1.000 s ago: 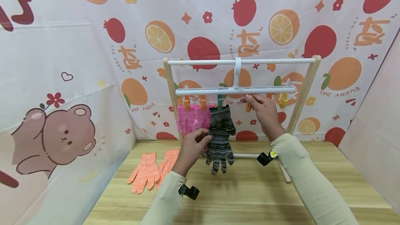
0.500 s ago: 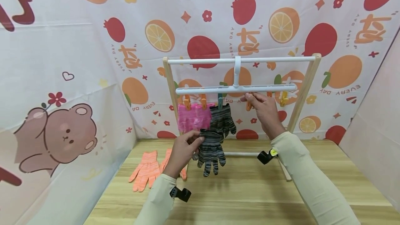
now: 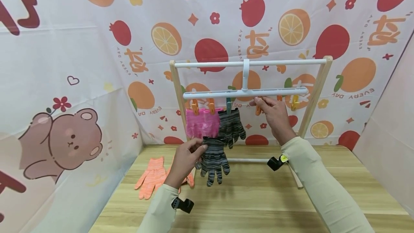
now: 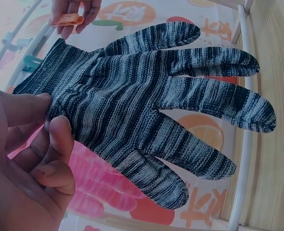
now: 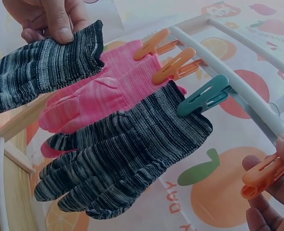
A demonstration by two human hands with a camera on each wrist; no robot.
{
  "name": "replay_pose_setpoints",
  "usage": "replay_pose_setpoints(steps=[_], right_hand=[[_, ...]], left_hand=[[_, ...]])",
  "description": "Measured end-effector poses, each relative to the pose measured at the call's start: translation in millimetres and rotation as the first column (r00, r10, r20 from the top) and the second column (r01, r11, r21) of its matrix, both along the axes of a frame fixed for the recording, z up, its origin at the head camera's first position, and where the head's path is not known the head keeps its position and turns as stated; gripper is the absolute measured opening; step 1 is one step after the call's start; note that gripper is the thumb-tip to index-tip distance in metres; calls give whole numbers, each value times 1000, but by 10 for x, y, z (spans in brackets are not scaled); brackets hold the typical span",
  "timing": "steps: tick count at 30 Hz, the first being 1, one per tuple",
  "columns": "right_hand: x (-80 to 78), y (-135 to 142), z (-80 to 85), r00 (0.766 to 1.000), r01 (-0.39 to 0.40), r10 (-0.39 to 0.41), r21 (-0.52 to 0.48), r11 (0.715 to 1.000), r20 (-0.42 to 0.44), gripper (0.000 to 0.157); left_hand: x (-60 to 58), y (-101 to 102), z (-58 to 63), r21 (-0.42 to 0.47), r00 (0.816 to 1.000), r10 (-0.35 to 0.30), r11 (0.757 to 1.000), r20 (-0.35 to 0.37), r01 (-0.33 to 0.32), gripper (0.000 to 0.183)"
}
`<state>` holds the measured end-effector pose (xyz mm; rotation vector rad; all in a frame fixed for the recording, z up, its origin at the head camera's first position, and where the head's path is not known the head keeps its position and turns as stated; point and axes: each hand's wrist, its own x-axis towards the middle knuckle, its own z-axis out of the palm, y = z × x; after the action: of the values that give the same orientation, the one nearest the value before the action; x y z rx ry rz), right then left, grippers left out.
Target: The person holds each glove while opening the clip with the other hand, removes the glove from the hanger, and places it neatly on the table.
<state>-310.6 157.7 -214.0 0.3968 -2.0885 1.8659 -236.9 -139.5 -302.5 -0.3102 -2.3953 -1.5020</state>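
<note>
Above the wood-grain table (image 3: pixel 252 200), a striped glove (image 3: pixel 215 161) is pinched by the left hand (image 3: pixel 185 158) and, farther right, an orange clip (image 3: pixel 258 110) by the right hand (image 3: pixel 275 118). The far side is covered by fruit-printed cloth (image 3: pixel 226 28).

A light wood-grain table (image 3: pixel 245 208) spreads below, its grain running mostly crosswise. Behind its back edge rises a white cloth (image 3: pixel 233 37) printed with halved oranges (image 3: pixel 294 27), red fruit (image 3: pixel 253 11), little flowers (image 3: pixel 215 18) and orange lettering (image 3: pixel 257 44). A whole printed orange (image 3: pixel 141 95) sits above the table's back left corner, another above the back right. Beyond the left edge hangs a pale sheet (image 3: pixel 64 49) with a brown bear (image 3: pixel 71 143), a red blossom (image 3: pixel 61 104) and an outlined heart (image 3: pixel 73 80). Beyond the right edge stands a plain pale panel (image 3: pixel 389 125)
</note>
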Motion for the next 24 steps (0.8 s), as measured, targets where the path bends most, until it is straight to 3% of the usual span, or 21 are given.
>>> replay_pose_setpoints(steps=[13,24], right_hand=[[-9,-2,-10,1000,-1,1,-6,1000,-29,42],[-10,-1,-7,1000,3,-3,1,1000,-24,43]], left_hand=[[82,-85,6,-12,1000,21,1000,-7,-21,14],[137,-178,-25,-44,999,45,998,5,-45,21]])
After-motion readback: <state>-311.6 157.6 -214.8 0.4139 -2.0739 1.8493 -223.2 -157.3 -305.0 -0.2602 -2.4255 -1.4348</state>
